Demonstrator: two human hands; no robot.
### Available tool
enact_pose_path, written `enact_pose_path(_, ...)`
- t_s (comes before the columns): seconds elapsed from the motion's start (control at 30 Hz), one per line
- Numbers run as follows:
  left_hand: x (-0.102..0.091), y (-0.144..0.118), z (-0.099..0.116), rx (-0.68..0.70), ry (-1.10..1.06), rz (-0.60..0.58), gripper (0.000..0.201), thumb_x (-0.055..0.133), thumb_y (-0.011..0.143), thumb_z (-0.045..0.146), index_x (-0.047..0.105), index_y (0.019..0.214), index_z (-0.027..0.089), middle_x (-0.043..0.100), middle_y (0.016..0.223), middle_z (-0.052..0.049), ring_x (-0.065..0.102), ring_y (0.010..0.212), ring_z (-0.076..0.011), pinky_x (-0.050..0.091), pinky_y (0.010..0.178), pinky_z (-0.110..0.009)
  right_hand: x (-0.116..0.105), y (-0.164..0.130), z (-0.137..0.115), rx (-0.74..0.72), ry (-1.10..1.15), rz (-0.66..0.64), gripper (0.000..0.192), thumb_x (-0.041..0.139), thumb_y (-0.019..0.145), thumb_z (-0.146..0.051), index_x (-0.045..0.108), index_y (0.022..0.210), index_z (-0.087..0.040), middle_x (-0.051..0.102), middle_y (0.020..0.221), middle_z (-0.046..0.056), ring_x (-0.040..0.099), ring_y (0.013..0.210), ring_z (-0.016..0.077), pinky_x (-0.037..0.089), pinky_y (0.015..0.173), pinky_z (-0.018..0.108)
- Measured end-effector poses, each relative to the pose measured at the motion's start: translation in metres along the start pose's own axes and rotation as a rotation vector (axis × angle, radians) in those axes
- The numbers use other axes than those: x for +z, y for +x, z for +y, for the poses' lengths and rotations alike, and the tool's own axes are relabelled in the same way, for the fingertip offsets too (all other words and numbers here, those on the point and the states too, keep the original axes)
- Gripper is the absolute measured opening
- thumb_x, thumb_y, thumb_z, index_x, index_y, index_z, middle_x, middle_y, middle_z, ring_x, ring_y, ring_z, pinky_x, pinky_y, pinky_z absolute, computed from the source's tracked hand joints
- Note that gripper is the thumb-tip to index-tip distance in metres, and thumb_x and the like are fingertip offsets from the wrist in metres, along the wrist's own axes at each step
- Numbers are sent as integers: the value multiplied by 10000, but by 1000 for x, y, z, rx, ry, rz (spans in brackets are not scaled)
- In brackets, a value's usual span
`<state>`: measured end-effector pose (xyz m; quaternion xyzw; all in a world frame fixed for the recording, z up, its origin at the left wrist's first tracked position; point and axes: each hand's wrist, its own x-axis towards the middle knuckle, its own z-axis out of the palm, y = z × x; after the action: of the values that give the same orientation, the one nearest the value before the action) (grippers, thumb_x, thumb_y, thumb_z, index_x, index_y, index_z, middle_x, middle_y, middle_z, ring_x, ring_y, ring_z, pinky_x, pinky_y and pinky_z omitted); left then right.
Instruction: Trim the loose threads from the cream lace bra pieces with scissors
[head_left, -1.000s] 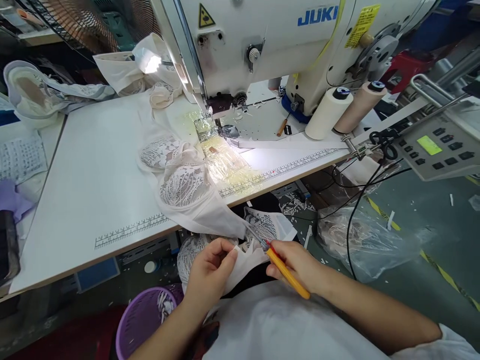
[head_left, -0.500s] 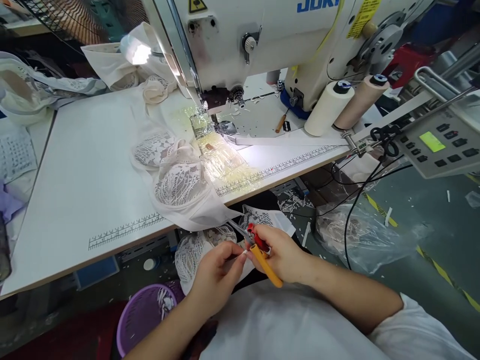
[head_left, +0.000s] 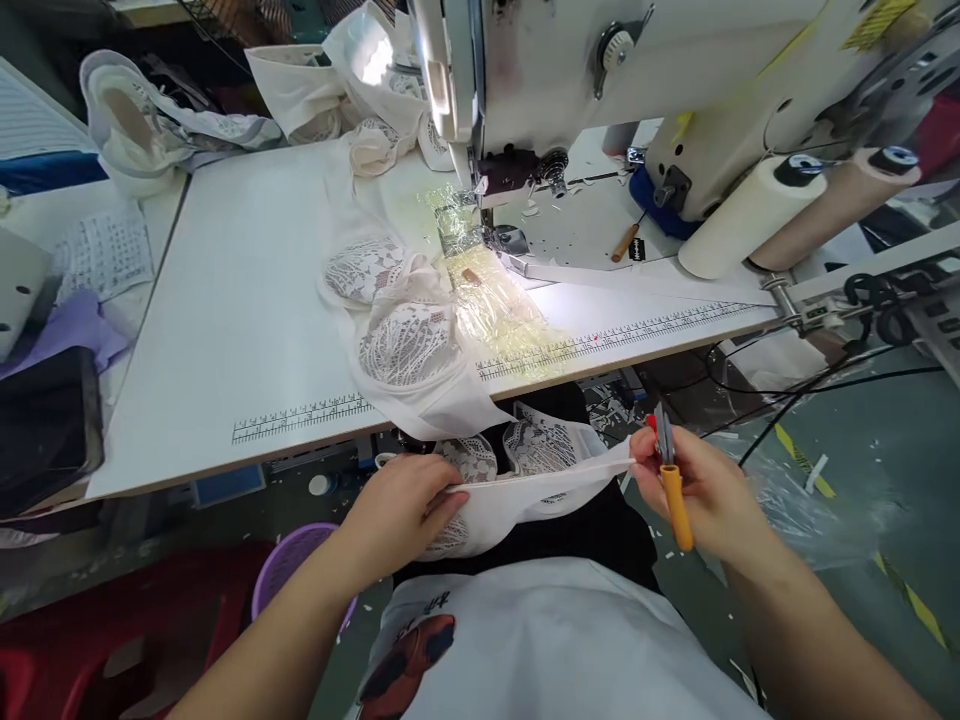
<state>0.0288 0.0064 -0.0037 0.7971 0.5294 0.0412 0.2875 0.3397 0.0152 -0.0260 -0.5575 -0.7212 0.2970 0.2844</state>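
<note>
1. Left hand (head_left: 405, 505), lower centre, pinches the white lace bra piece (head_left: 517, 480); right hand (head_left: 701, 495) grips the strap end plus orange-handled thread snips (head_left: 671, 475). Hands apart, strap taut between them.
2. Piece sits below the table edge, over the lap.
3. Progress, my read: trimming stage. A chained lace bra (head_left: 397, 335) on the white table (head_left: 225, 330) looks stitched, not yet separated.
4. Purple plastic basket (head_left: 289, 565), lower left: contents hidden.

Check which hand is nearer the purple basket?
Left. The left hand sits just above and right of the purple basket; the right hand, holding the orange snips, is far off to its right.
</note>
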Motion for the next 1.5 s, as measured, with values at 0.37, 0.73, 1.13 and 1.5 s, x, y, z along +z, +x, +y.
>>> enact_pose_path(0.37,9,17,37,305,245,-36,216,415,891,154,604,788,162,619,713,-35,558,639,-193,394,672,-342,44,20,-44,-246,287,-399,80,534,657,-128,509,706,-186,610,765,29,573,703,165,441,592,248)
enact_pose_path(0.73,-11,-8,-9,378,142,62,275,355,934,202,627,890,207,646,761,2,595,684,-160,391,815,-342,50,24,-41,-189,361,-473,104,482,600,-120,414,624,-194,447,585,-37,442,549,106,336,509,196)
enact_pose_path(1.13,-24,-29,-21,108,-346,50,131,476,901,234,590,849,199,621,830,-7,594,776,-137,469,663,-201,47,15,-35,-121,371,-480,127,477,608,-143,364,606,-200,441,593,-25,413,546,108,339,486,198)
enact_pose_path(1.5,19,9,30,116,-476,395,102,444,847,247,528,836,191,608,758,-9,561,666,-132,464,618,-241,42,-13,-16,79,285,-496,172,534,699,-284,433,606,-182,380,588,-18,347,553,113,309,471,225)
